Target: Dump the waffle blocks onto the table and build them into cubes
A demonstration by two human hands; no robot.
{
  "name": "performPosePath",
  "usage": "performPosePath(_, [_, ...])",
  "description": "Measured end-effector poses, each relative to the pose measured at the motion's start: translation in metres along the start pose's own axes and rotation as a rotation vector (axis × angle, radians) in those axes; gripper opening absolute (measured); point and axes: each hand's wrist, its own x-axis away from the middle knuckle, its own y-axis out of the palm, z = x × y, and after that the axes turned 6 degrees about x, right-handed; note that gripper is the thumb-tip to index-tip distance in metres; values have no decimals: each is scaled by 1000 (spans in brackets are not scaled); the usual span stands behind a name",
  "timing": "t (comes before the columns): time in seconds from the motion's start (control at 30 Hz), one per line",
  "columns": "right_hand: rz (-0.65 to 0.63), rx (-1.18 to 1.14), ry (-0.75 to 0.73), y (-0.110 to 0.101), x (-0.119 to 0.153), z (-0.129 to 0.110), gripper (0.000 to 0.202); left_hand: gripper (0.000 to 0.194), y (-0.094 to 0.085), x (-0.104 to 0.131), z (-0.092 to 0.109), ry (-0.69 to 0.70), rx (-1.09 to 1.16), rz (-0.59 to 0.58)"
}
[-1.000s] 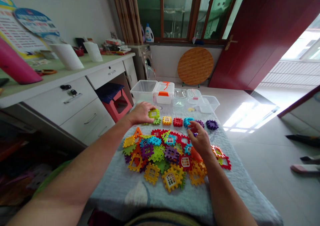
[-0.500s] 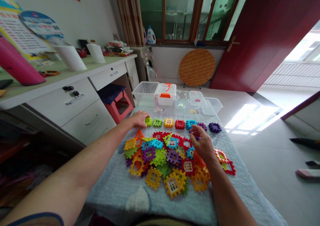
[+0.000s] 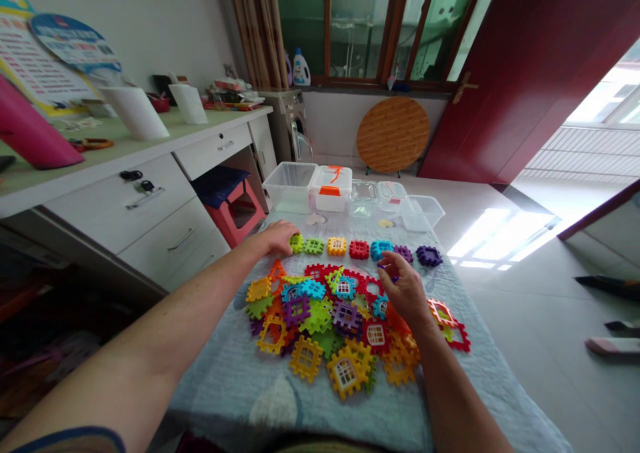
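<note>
My left hand [image 3: 281,237] is at the left end of a row of small toy building blocks, its fingers closed around the lime-green block [image 3: 297,243]. Along the row stand a light-green block [image 3: 314,246], a yellow one [image 3: 337,246], a red one [image 3: 359,249], a blue one [image 3: 381,249] and two purple ones. Over the right side of the pile is my right hand [image 3: 403,285], its fingers curled about a purple building piece [image 3: 395,279] that they mostly hide. Below the row spreads a heap of notched plastic building pieces [image 3: 317,316] in many colours, some with white window inserts [image 3: 345,373].
Clear plastic bins [image 3: 290,187], one with a white lid and orange latch [image 3: 330,191], line the table's far end. A light-blue cloth [image 3: 225,373] covers the table. To the left stand a white desk [image 3: 95,199] and a red stool [image 3: 234,214].
The view has shifted very slightly. Both hands and the blocks stay in the same places.
</note>
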Motion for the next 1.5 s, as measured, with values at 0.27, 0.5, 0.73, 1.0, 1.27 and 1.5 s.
performPosePath(0.27, [-7,7,1,0,0,-3,28,65,7,-4,-3,21,30,-26])
performPosePath(0.5, [-27,13,1,0,0,-2,28,58,4,-3,-2,3,54,-22])
performPosePath(0.73, [-47,-7,21,0,0,-3,29,64,3,-3,-1,2,75,-39])
performPosePath(1.0, [-40,9,-2,-2,0,-4,29,71,1,40,1,66,180,331])
performPosePath(1.27, [-95,54,-36,0,3,-13,24,37,49,141,40,-9,588,563])
performPosePath(1.5, [-124,69,-29,3,5,-11,23,40,37,146,86,175,523,414])
